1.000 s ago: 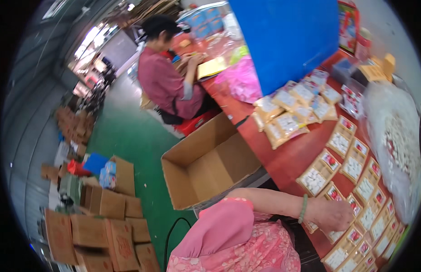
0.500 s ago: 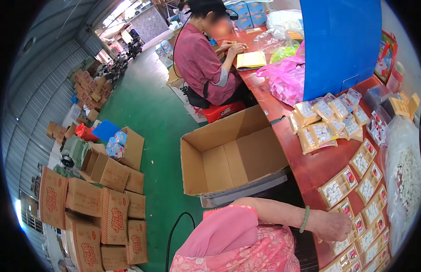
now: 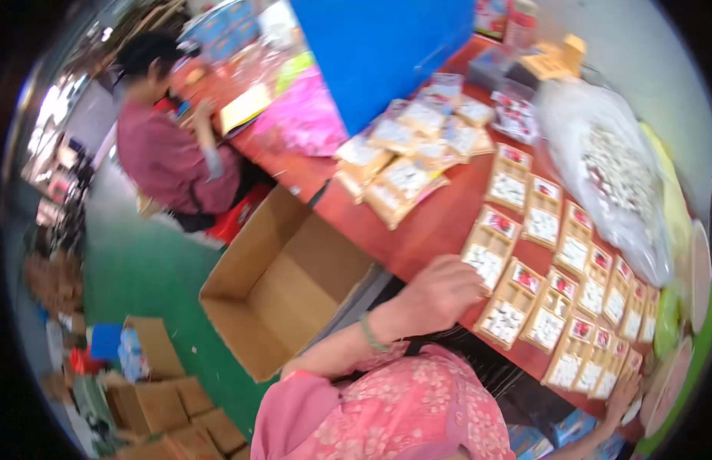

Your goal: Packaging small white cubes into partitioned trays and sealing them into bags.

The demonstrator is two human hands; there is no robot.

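Observation:
My left hand (image 3: 440,295), a green bangle at its wrist, is closed with its fingertips against the side of a small wooden tray (image 3: 490,247). That tray holds little white pieces and a card with a red picture. At the near right end of the rows, my right hand (image 3: 621,397) has its fingers stretched out beside the last trays; its fingertips are partly blurred. Similar trays (image 3: 540,208) lie in slanting rows between my hands. Behind them is a pile of packed trays (image 3: 406,178).
A clear bag of white pieces (image 3: 616,165) rests along the right side. An open carton (image 3: 295,276) stands left of the red table (image 3: 417,230). A blue panel (image 3: 387,54) rises at the back. A co-worker (image 3: 168,146) sits at the far left.
The view has swung right, showing more trays and bringing my right hand into sight. My left hand has moved from above the tray rows to the side of the leftmost near tray.

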